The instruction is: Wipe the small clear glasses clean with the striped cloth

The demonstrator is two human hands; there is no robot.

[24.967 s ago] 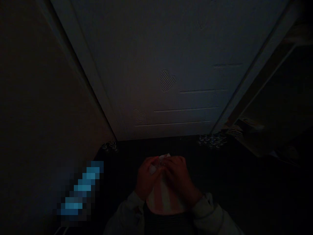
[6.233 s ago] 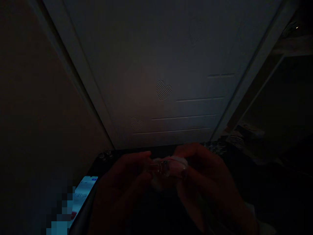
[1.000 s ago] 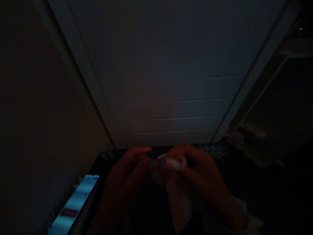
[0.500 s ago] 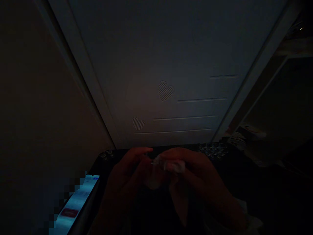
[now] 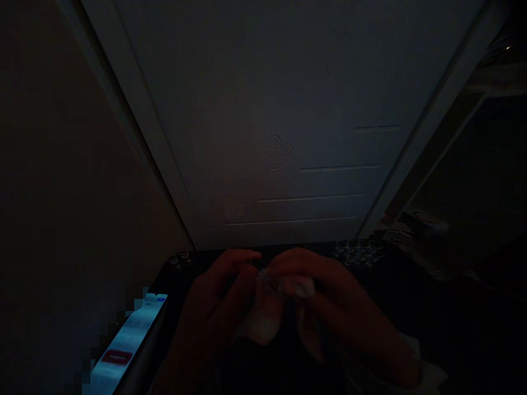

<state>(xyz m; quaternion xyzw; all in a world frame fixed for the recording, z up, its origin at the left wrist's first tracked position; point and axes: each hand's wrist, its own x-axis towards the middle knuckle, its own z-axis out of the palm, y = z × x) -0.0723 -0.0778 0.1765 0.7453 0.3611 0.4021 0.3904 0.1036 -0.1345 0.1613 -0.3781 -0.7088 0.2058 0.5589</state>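
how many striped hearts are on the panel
2. The larger heart is around mid-width on the panel; the smaller heart is lower and to its left. A faint mark higher up is too dim to make out.

At six o'clock, the right hand [image 5: 333, 291] grips a pinkish cloth [image 5: 265, 321]; the left hand [image 5: 218, 296] curls at its edge, its own hold too dark to tell. A lit phone [image 5: 128, 337] lies at eight o'clock, small clear cups [image 5: 357, 253] sit at four, and a panel [image 5: 247, 93] with striped hearts [image 5: 280, 153] rises towards twelve.
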